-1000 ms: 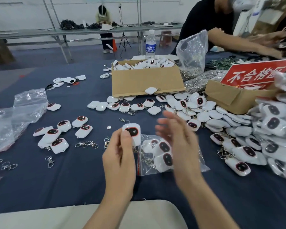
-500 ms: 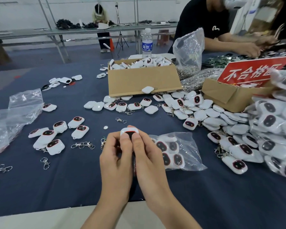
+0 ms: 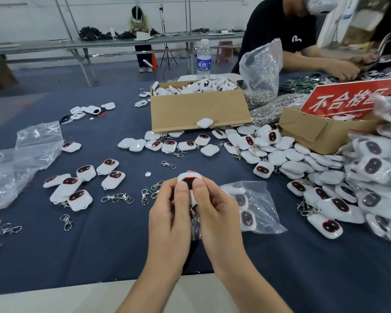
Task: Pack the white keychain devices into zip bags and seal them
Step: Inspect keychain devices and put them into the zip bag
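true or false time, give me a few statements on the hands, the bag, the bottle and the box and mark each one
1. The left hand and right hand both hold one device. True.
2. The bag beside the right hand is empty. False: the bag holds several devices.
3. The bottle lies on its side. False: the bottle stands upright behind the box.
4. The box is piled with devices. True.
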`<state>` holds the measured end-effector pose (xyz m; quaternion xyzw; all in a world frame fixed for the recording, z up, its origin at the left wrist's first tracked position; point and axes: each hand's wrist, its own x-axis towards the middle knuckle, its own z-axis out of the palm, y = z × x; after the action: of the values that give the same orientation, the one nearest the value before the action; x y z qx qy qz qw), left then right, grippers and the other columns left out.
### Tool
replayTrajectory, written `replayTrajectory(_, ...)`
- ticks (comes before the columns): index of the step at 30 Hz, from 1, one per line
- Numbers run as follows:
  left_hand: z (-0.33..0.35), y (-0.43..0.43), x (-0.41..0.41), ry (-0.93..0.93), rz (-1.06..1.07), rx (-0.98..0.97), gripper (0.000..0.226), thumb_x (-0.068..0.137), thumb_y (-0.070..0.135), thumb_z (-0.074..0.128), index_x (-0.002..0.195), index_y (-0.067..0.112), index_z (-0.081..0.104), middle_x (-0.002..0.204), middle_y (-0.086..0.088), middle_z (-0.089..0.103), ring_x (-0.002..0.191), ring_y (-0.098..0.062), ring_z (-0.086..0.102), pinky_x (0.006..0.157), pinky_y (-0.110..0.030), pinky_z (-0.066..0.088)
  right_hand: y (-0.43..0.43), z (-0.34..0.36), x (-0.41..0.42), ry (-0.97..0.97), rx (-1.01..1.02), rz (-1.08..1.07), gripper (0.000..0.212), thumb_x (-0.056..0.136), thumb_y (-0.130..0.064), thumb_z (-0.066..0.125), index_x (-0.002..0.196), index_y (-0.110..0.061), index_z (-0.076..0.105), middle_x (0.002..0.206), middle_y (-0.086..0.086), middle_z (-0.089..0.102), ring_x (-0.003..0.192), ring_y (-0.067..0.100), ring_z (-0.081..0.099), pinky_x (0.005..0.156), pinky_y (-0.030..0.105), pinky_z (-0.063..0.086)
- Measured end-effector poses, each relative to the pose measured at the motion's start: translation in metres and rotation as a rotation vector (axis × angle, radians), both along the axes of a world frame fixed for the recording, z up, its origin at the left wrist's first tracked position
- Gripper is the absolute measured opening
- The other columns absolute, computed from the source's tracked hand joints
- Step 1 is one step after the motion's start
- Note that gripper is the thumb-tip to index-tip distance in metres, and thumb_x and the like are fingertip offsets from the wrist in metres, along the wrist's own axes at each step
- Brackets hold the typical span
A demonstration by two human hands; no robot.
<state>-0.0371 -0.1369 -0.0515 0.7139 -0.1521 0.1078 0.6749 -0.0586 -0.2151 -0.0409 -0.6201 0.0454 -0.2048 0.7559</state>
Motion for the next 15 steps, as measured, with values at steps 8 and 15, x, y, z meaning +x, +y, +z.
replayTrajectory(8, -0.0016, -0.0004, 0.0034, 0.072, -0.196, 0.045, 0.026, 0.102, 0.034, 0.05, 0.125, 0.035, 0.061, 0.107, 0.01, 0.073, 0.097, -0.012, 0.071, 0.078, -0.021, 0.056, -0.0086, -0.0039, -0.0009, 0.033, 0.162, 0.004, 0.025, 0.103, -0.03, 0.053, 0.11, -0.031, 0.076, 0.109, 0.0, 0.077, 0.106, 0.02, 0.072, 0.09, 0.034, 0.06)
replayTrajectory(15, -0.0016, 0.0004, 0.0052, 0.039, -0.172, 0.075, 0.03, 0.103, 0.019, 0.054, 0.131, 0.027, 0.062, 0.113, 0.01, 0.073, 0.108, -0.008, 0.068, 0.084, -0.014, 0.051, -0.0099, -0.0043, -0.0002, 0.012, 0.158, -0.024, 0.026, 0.103, -0.026, 0.053, 0.107, -0.037, 0.077, 0.108, -0.003, 0.077, 0.102, 0.013, 0.073, 0.079, 0.02, 0.056)
